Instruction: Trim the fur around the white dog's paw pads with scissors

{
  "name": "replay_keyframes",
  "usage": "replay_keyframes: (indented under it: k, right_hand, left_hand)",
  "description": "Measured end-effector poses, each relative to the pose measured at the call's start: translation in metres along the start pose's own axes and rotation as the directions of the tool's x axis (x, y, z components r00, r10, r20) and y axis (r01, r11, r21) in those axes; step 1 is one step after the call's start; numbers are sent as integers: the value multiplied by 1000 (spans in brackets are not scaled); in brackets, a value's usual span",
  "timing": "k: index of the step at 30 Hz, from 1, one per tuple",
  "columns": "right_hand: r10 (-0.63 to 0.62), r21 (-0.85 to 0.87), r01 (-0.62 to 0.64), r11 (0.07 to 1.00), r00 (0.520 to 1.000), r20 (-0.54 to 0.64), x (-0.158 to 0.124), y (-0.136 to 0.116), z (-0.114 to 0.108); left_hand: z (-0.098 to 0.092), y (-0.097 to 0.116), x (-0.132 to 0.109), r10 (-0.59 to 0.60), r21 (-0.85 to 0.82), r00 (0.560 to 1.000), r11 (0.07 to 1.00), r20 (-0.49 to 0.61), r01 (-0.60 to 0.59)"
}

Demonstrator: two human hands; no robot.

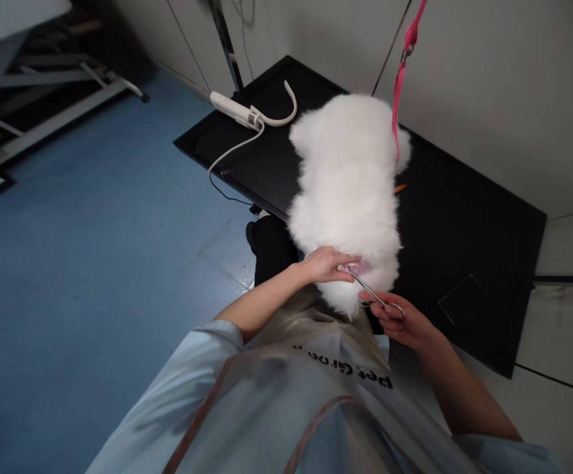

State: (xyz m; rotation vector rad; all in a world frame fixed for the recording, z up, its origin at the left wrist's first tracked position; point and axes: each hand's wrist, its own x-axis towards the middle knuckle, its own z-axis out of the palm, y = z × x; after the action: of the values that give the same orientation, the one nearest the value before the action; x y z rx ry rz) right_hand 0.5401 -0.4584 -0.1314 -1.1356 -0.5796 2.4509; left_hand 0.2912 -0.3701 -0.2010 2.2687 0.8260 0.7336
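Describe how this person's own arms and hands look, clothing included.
Pale-blue fabric sleeves end partway, leaving the forearms bare. The left hand and right hand show no gloves. A translucent, plastic-looking apron has brown trim and dark lettering.

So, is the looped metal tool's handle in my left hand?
No, your right hand grips the looped metal tool at its handle end, while your left hand lies against the white fur.
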Motion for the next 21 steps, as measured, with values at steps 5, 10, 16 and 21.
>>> replay_keyframes:
  k: [5, 10, 16, 21]
  right_hand:
    - [-45, 0, 45, 999, 999, -9, -9, 3, 0]
    - [67, 20, -67, 998, 998, 9, 1, 5, 2]
    - [67, -19, -68, 997, 996, -63, 11, 16, 5]
    - [68, 16, -67, 998, 996, -52, 5, 23, 6]
  left_hand:
    - [6, -1, -8, -49, 47, 998, 998, 27, 48]
    - [9, 4, -17, -82, 84, 997, 993, 17, 80]
    - [13, 5, -25, -131, 155, 990, 980, 51, 122]
    - [21, -3, -30, -131, 218, 991, 969, 41, 119]
